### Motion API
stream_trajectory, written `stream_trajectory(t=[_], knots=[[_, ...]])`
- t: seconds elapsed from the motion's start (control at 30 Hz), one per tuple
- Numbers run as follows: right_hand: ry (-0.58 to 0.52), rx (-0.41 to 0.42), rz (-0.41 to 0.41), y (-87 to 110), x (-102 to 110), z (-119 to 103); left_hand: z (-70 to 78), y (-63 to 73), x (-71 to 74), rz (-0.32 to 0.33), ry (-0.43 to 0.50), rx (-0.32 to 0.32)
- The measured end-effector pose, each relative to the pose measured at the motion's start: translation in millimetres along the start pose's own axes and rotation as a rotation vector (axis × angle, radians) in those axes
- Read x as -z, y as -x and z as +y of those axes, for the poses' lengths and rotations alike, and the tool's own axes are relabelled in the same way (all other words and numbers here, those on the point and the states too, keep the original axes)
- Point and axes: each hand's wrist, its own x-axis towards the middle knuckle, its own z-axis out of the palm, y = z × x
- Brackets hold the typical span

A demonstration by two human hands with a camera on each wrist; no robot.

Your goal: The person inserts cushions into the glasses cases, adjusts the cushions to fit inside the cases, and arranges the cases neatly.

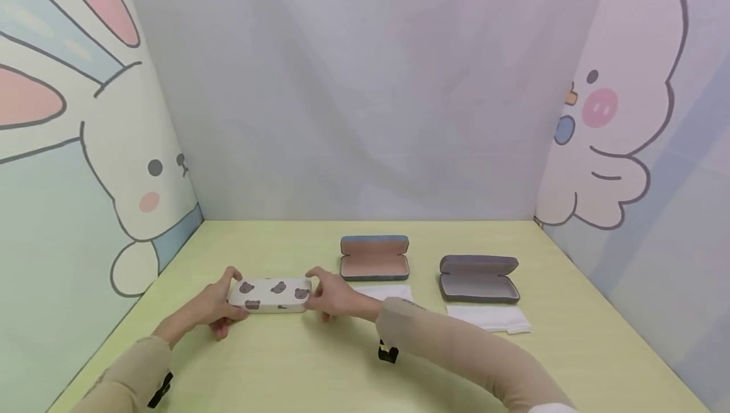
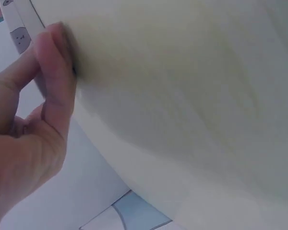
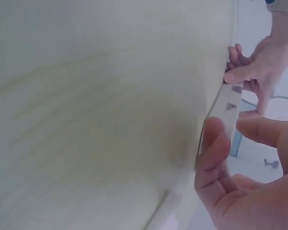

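Note:
A closed white glasses case [image 1: 268, 297] with brown bear heads lies on the table at centre left. My left hand [image 1: 213, 304] grips its left end, thumb at the front corner and index finger at the back. The right end is held the same way by my right hand [image 1: 335, 296]. In the right wrist view, the case [image 3: 226, 106] shows as a thin strip between both hands. My left hand [image 2: 43, 91] appears at the edge of the left wrist view, where the case is mostly hidden.
Behind my right hand stands an open glasses case [image 1: 374, 265] with a pink lining. Further right is an open dark case [image 1: 479, 286] with a grey lining. A folded white cloth [image 1: 388, 291] and another white cloth [image 1: 490, 318] lie before them. Fabric walls [image 1: 365, 96] surround the table.

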Motion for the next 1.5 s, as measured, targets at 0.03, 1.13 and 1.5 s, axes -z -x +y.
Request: stream_trajectory(t=[0.03,1.13,1.5], knots=[[-0.019,0.008,0.010,3.4,6,1,3.0,1.5,2.6,0.001,-0.044,-0.002],[-0.421,-0.320,0.060,110.9,117,107,115.7,-47.4,-124.7,-0.350,0.910,0.049],[-0.402,-0.328,0.027,106.5,119,106,120.3,-54.2,-131.6,-0.262,0.845,0.065]])
